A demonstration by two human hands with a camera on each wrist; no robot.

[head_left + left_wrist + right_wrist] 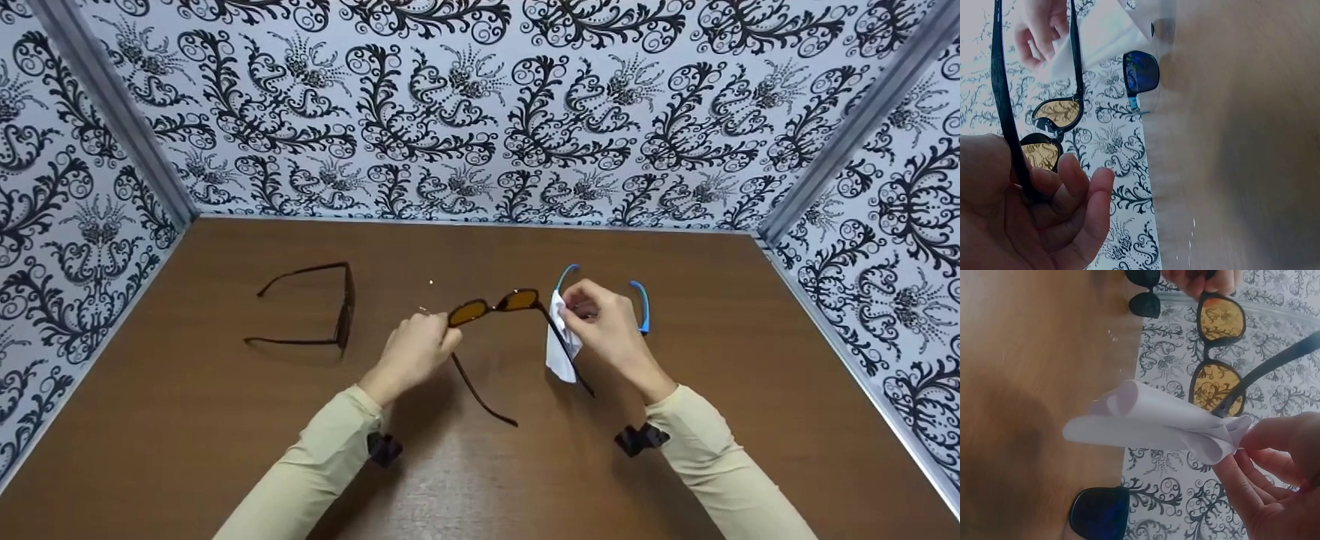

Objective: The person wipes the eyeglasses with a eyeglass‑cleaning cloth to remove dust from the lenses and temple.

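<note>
Above the middle of the table, my left hand (415,346) holds dark-framed glasses with amber lenses (519,301) by one end of the frame, near the hinge. Both temples are unfolded and point back toward me. Between thumb and fingers, my right hand (609,330) pinches a white cloth (561,361), which hangs down beside the far temple. In the right wrist view the folded cloth (1151,424) lies against that temple close to its hinge; whether it wraps round it is hard to tell.
Dark glasses (346,306) with open temples lie on the brown table (480,480) at the left. Behind my right hand are glasses with blue temples (643,304) and a dark blue lens (1100,513). Patterned walls (480,112) enclose the back and sides.
</note>
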